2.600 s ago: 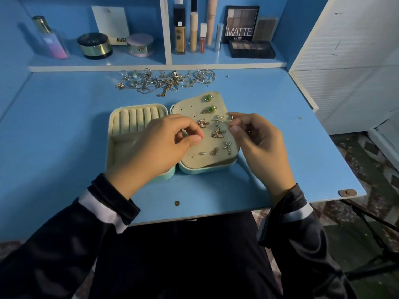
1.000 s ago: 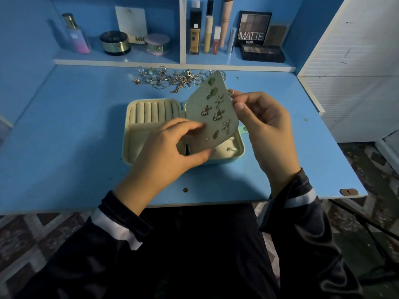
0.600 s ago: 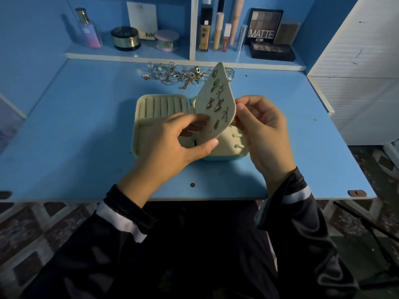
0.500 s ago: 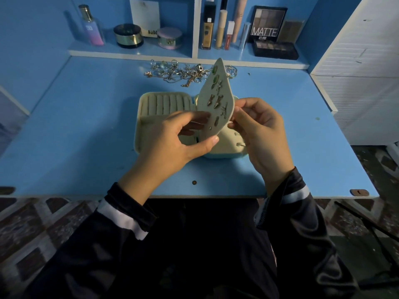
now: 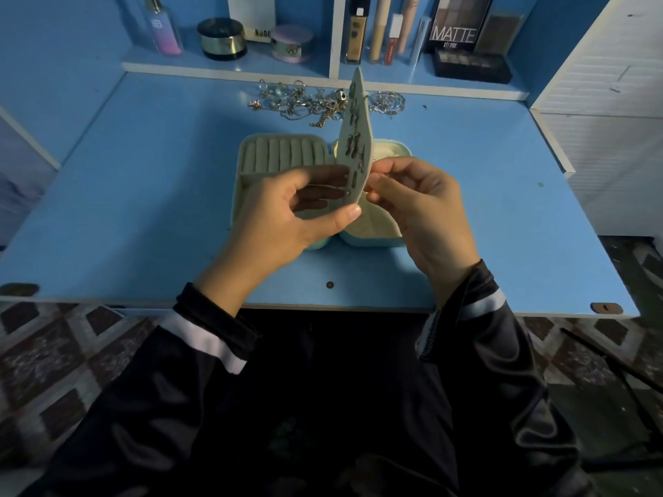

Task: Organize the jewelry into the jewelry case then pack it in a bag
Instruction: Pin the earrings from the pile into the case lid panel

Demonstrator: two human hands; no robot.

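- The earring panel, a cream leaf-shaped insert, stands upright and almost edge-on to the camera. It is held in the air above the middle of the jewelry case.
- Small earrings are fixed to the panel's left face. Foreshortening makes their shapes hard to make out.
- The left hand pinches the panel's lower end. Its fingers lie along the left face and its thumb presses under the bottom edge.
- The right hand has curled fingers. Thumb and forefinger tips close on the panel's right edge. The panel's rear face is hidden, so any small piece between the tips cannot be made out.
- The case lies open and flat on the blue table. Its left half shows a row of ring rolls at the far end. Its right half is largely covered by the panel and both hands.
- A tangled pile of loose jewelry lies beyond the case, near the shelf edge. The panel's tip overlaps part of it.
- Both wrists wear dark sleeves with a white band.
- Readable writing on the shelf:
  - eyeshadow palette: "MATTE"; the smaller line below it is illegible.
  - white box: "NUDE", top cut off by the frame.
  - pink bottle: "SB".
- The upright cosmetic tubes are cut off at the top, and their labels are too small to read.
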